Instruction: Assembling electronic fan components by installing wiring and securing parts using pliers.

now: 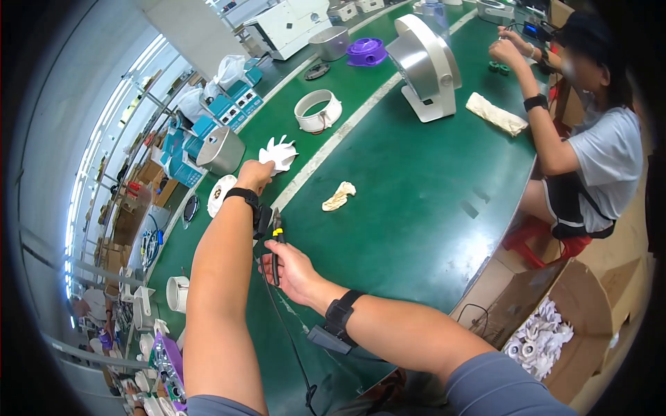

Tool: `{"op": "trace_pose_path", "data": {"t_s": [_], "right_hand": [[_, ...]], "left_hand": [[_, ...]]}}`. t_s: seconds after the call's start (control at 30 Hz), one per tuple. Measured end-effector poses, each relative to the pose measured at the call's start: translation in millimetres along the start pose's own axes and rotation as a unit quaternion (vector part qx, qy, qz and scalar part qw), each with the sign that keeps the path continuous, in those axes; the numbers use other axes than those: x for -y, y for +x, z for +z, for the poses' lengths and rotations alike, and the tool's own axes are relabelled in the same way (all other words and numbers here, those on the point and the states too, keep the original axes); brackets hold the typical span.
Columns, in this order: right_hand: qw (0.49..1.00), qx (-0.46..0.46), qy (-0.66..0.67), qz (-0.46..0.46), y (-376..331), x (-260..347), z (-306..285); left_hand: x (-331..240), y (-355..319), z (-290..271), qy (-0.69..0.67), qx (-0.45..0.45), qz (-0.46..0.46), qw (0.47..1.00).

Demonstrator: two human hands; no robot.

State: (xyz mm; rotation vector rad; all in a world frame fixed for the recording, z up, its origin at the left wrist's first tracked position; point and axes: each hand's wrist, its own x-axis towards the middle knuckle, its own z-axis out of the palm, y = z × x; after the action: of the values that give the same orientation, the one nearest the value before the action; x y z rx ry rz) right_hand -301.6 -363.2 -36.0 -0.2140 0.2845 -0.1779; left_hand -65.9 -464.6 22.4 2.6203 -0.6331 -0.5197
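My right hand (pixel 295 272) is clamping round the black-and-yellow pliers (pixel 277 225), while my left hand (pixel 256 176) is touching the white fan wheel (pixel 279 154) over the green table (pixel 409 187), gripping or not I can't tell!

1. Fisheye head camera, above the near side of the green table (pixel 416 208).
2. Faces down and forward along the table.
3. Close over the table's near part; its far end well away.
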Motion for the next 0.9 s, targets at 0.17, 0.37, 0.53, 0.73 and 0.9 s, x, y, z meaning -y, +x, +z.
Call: {"op": "trace_pose_path", "data": {"t_s": [0.17,0.37,0.53,0.73,0.9], "right_hand": [[1.0,-0.009,0.009,-0.018,-1.2,1.2,-1.1],[1.0,0.015,-0.003,-0.012,23.5,-9.2,0.1],[1.0,0.004,-0.016,-0.021,18.4,-2.4,-2.5],[0.993,0.067,0.081,-0.059,34.2,-28.7,-14.4],[0.994,-0.045,-0.099,0.01,41.2,-13.2,-11.0]], "left_hand": [[-1.2,1.8,20.3,-0.209,0.022,0.023,0.977],[-41.3,-43.7,-36.3,-0.224,0.093,0.111,0.964],[-123.4,-184.6,-12.7,-0.189,0.201,0.227,0.934],[-184.7,-366.6,67.3,-0.173,0.445,0.356,0.804],[-159.5,-351.4,52.1,-0.178,0.448,0.343,0.806]]}}
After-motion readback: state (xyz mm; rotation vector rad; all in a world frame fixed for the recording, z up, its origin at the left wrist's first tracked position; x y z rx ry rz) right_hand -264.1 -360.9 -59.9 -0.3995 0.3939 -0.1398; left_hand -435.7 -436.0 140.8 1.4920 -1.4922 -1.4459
